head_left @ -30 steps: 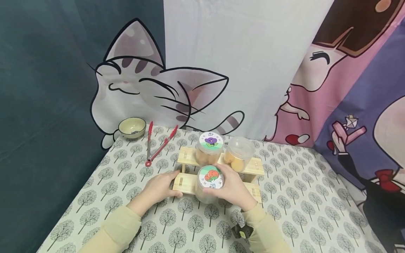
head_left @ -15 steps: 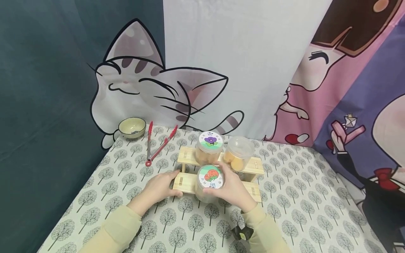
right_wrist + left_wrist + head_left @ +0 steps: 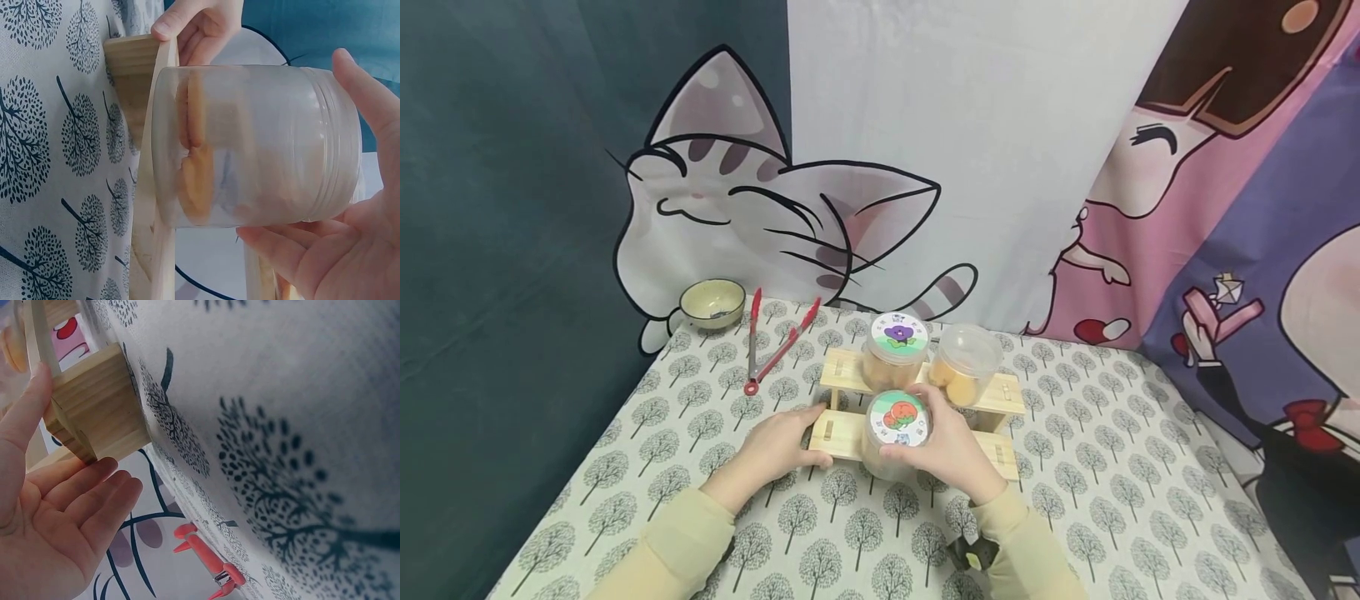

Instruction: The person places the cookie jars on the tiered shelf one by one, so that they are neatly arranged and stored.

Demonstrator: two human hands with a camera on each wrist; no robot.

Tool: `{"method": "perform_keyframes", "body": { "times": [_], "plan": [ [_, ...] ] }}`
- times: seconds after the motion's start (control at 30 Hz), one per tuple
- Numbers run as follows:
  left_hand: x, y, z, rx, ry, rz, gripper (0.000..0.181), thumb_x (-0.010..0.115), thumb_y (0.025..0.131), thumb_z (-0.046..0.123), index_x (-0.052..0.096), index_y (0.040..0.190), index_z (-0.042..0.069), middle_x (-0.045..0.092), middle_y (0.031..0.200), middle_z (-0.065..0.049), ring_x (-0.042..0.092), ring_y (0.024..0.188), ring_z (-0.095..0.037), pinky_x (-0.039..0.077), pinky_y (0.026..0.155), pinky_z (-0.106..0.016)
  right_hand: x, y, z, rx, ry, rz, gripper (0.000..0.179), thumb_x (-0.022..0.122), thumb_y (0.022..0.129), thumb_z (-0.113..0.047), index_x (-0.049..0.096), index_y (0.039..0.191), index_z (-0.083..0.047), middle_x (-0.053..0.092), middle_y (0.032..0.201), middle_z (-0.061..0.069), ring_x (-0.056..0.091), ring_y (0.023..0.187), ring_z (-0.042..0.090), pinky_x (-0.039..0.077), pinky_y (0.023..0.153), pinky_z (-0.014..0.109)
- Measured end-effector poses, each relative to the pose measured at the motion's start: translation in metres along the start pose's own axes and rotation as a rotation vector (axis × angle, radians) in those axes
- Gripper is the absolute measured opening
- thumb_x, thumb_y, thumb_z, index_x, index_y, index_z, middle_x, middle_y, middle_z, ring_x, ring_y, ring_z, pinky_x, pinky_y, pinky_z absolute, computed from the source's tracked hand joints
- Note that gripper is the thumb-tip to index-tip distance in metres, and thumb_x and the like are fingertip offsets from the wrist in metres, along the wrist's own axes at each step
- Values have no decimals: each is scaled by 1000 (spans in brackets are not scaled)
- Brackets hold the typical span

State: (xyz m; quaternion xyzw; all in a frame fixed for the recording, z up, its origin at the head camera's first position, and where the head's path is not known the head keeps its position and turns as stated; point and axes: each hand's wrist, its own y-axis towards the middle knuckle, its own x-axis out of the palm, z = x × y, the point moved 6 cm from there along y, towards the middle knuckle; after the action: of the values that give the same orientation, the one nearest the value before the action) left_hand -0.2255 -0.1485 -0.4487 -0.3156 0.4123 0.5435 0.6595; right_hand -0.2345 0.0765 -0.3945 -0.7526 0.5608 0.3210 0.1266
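Note:
My right hand (image 3: 951,442) grips a clear plastic jar (image 3: 269,144), thumb on one side and fingers on the other. Its round lid (image 3: 898,419) shows a red tomato-like picture. The jar's base is at the lower board of a two-step wooden rack (image 3: 842,437), and a few orange-brown, biscuit-like pieces (image 3: 197,187) lie at its bottom. At the rack's left end, my left hand (image 3: 778,446) holds the lower board between thumb and fingers. The upper step bears a jar with a purple-pictured lid (image 3: 898,354) and a jar with a plain clear lid (image 3: 966,367), orange pieces inside.
Red-tipped tongs (image 3: 767,367) lie spread on the tree-print cloth (image 3: 820,558), left of the rack. A cream bowl (image 3: 713,303) stands at the back left corner. Behind the table hangs a cartoon cat curtain (image 3: 880,100).

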Motion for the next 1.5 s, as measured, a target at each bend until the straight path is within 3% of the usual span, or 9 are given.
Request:
{"method": "perform_keyframes", "body": {
  "times": [0.47, 0.8, 1.2, 1.5],
  "plan": [
    [-1, 0, 0, 9, 7, -5, 92, 83, 64, 44, 47, 139, 3, 52, 137, -16, 52, 122, -36, 43, 101, -50, 2, 2, -3, 2, 42, -1, 94, 89, 56, -44, 46, 133, -14, 61, 113, -1, 60, 100, 14, 49, 92, 42],
    [-2, 0, 0, 2, 26, -30, 93, 82, 65, 45, 46, 139, 2, 52, 137, -17, 52, 122, -36, 44, 100, -49, 6, -1, -7, -9, 25, -3, 93, 87, 61, -46, 44, 136, -13, 58, 118, -2, 58, 105, 16, 48, 94, 43],
    [-5, 0, 4, 19, 106, -40, 95, 79, 65, 49, 45, 139, 2, 53, 136, -16, 53, 121, -35, 45, 99, -48, 1, -4, -10, 46, -26, 47, 101, 87, 61, -44, 39, 141, -10, 59, 123, 5, 59, 107, 21, 48, 94, 46],
    [-6, 0, 2, 18, 112, -23, 94, 79, 65, 51, 46, 139, 4, 54, 135, -15, 55, 119, -35, 47, 97, -48, 3, -1, -8, 15, -24, 53, 100, 85, 61, -51, 40, 141, -12, 58, 123, 3, 58, 109, 20, 47, 96, 46]
  ]
}}
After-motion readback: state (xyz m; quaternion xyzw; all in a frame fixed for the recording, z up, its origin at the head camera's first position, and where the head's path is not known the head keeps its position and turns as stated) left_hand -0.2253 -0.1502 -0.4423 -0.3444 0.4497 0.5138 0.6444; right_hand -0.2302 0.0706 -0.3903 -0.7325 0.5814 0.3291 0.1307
